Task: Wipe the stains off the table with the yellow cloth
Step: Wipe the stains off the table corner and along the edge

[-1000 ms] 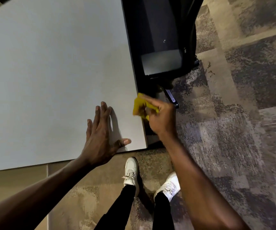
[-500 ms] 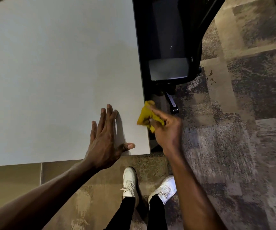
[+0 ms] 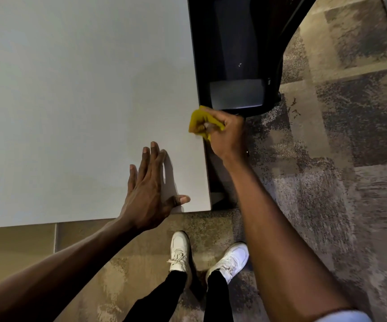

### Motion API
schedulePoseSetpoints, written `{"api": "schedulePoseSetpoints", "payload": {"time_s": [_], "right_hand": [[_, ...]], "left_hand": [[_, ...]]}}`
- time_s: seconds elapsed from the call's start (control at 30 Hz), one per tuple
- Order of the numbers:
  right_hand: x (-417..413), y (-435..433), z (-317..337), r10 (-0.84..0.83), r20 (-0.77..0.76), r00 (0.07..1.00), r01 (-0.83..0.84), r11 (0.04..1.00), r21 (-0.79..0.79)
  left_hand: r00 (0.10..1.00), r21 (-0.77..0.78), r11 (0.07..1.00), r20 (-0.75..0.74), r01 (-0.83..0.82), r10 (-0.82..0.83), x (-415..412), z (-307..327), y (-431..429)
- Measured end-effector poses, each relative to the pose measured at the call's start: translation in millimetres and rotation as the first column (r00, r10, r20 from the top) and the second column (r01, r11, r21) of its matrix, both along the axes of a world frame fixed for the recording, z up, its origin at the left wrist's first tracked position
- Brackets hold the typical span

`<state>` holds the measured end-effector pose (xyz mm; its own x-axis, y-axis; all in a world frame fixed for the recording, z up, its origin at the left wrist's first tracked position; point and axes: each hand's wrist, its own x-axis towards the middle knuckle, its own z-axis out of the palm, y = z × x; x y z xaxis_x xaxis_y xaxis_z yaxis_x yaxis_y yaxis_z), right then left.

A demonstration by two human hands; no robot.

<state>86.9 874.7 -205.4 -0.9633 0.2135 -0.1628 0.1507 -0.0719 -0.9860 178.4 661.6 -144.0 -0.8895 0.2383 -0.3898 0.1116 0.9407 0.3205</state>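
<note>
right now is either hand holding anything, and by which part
The right hand grips the bunched yellow cloth by its crumpled middle, at the table's right edge. The left hand lies flat, holding nothing.

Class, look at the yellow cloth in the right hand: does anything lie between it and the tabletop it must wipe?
Nothing visible does. The yellow cloth, bunched in the right hand, already sits at the table edge; the left hand rests nearer the corner.

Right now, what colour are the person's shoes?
White, with white laces: the shoes show in the head view.
</note>
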Motion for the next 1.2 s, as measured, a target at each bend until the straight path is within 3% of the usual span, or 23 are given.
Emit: {"api": "schedulePoseSetpoints", "payload": {"time_s": [0.1, 0.2, 0.27, 0.37, 0.63, 0.8, 0.9, 1.0, 1.1, 1.2], "right_hand": [[-15.6, -1.5, -7.5, -0.008, 0.053, 0.999, 0.004, 0.997, 0.074], [-1.6, -5.7, -2.4, -0.006, 0.025, 1.000, 0.005, 0.999, 0.050], [20.5, -6.0, 5.5, -0.030, 0.007, 1.000, 0.030, 0.998, 0.052], [67.7, -6.6, 14.4, -0.073, 0.063, 0.995, 0.057, 0.971, 0.233], [182.4, -18.4, 30.9, -0.137, 0.152, 0.979, 0.096, 0.963, 0.254], [208.9, -34.1, 35.1, -0.232, 0.139, 0.963, 0.176, 0.926, 0.333], [205.6, -51.9, 36.2, -0.341, 0.055, 0.938, 0.282, 0.847, 0.451], [206.0, -86.3, 37.3, -0.458, -0.092, 0.884, 0.410, 0.667, 0.622], [212.7, -123.7, 32.1, -0.467, -0.223, 0.856, 0.460, 0.488, 0.742], [214.9, -156.0, 27.3, -0.445, -0.257, 0.858, 0.432, 0.355, 0.829]], "left_hand": [[1.000, -0.002, 1.000, -0.005, 0.001, -0.001, -0.4, 0.0, 0.2], [1.000, -0.006, 1.000, -0.008, 0.005, -0.005, 0.3, -0.4, -1.1], [1.000, -0.010, 1.000, -0.009, 0.008, -0.008, -0.6, -0.2, -0.7], [1.000, -0.022, 1.000, -0.013, 0.010, -0.010, -1.0, -1.5, -1.5], [1.000, -0.013, 1.000, -0.007, 0.019, -0.019, -1.5, -2.0, -1.2], [0.998, -0.006, 0.998, -0.024, 0.061, -0.061, -0.3, -2.1, -3.2], [0.993, -0.042, 0.994, -0.052, 0.103, -0.105, 0.0, -3.0, -6.7], [0.986, -0.060, 0.989, -0.083, 0.138, -0.142, 0.9, -1.0, -14.0], [0.984, 0.006, 0.987, -0.075, 0.164, -0.163, -5.6, 3.5, -25.6], [0.960, 0.071, 0.963, -0.129, 0.261, -0.250, -22.6, 9.7, -53.5]]}}
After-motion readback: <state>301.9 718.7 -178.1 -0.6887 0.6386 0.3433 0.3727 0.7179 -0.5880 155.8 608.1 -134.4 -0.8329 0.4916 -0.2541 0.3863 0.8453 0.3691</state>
